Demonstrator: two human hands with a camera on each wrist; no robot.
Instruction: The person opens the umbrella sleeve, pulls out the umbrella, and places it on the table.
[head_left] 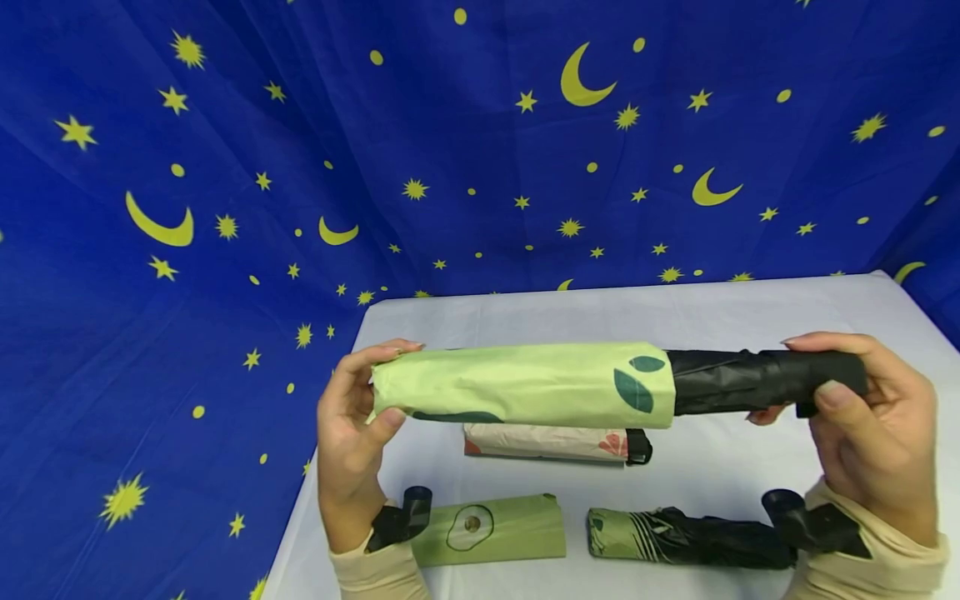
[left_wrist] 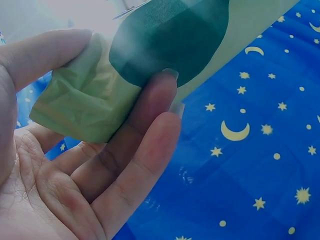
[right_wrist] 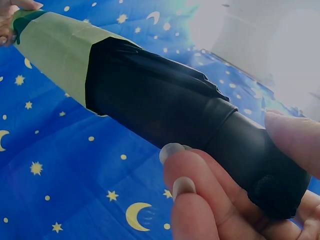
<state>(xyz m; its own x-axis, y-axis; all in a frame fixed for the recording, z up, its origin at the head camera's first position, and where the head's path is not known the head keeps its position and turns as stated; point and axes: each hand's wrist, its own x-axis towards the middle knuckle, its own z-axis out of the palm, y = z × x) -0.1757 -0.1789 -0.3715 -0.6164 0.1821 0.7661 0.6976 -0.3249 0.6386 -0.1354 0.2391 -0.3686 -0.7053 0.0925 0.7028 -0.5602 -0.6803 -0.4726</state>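
Observation:
A folded black umbrella [head_left: 735, 382] is held level above the table, partly inside a light green sleeve [head_left: 517, 383] with dark green leaf shapes. My left hand [head_left: 356, 442] grips the sleeve's closed left end between thumb and fingers. In the left wrist view the sleeve's crumpled corner [left_wrist: 85, 100] lies between that thumb and the fingers. My right hand [head_left: 873, 417] holds the umbrella's black handle [right_wrist: 270, 170], thumb on the near side. The umbrella's left part is hidden within the sleeve.
On the white table [head_left: 750, 317] lie a pale umbrella with red flowers [head_left: 547, 442], a flat green sleeve [head_left: 517, 533] with an avocado-like print, and a black and green folded umbrella [head_left: 697, 537]. A blue cloth [head_left: 450, 125] with stars and moons hangs behind and at the left.

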